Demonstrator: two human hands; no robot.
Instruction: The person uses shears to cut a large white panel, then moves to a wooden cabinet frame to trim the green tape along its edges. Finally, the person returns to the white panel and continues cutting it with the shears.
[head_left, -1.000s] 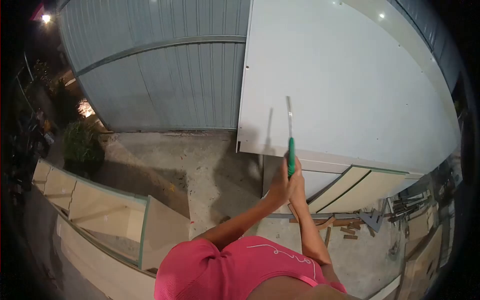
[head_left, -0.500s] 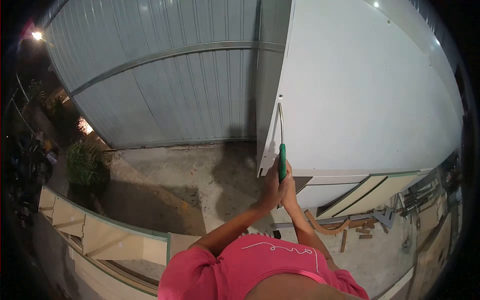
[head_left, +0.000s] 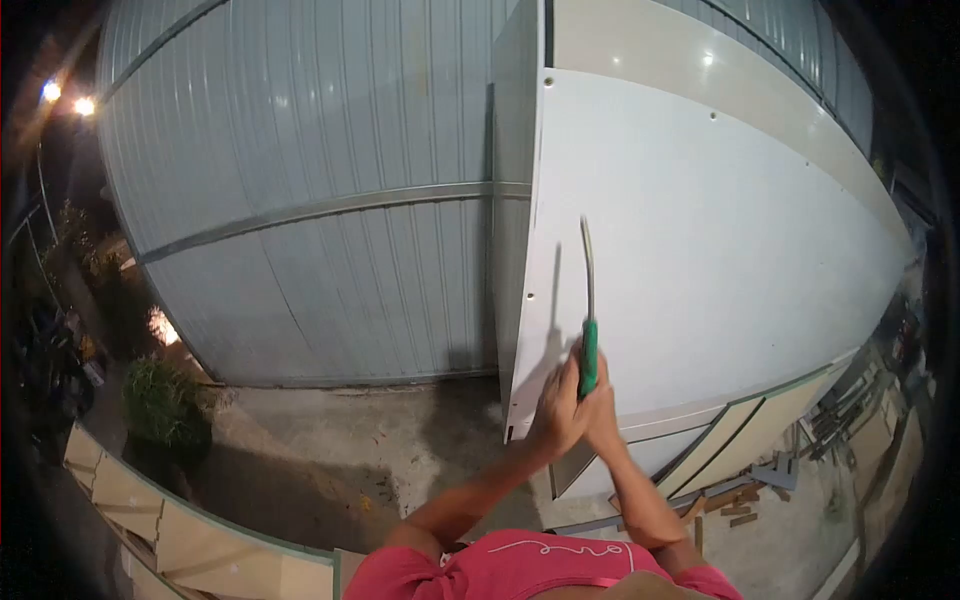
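A green-handled screwdriver (head_left: pixel 589 358) points upward, its long thin metal shaft looking slightly curved. My left hand (head_left: pixel 560 412) and my right hand (head_left: pixel 600 408) are pressed together round the lower handle, both closed; some fingers are hidden behind the grip. The tip shows in front of a large white panel (head_left: pixel 700 250), near its left side. Holes or fasteners dot the panel's edges, one (head_left: pixel 530 296) to the left of the shaft. The shadow of the tool and hands falls on the panel, apart from the tip.
A ribbed metal wall (head_left: pixel 330 290) stands behind on the left. Leaning boards (head_left: pixel 720 440) and wood scraps (head_left: pixel 741 510) lie low at right. Long pale cabinet-like frames (head_left: pixel 220 530) run along the lower left, near a green plant (head_left: pixel 160 400). The floor is concrete.
My view has tilted upward, showing the panel's top edge. The screwdriver has moved right, away from the hole near the panel's left edge, with both hands still closed round it.
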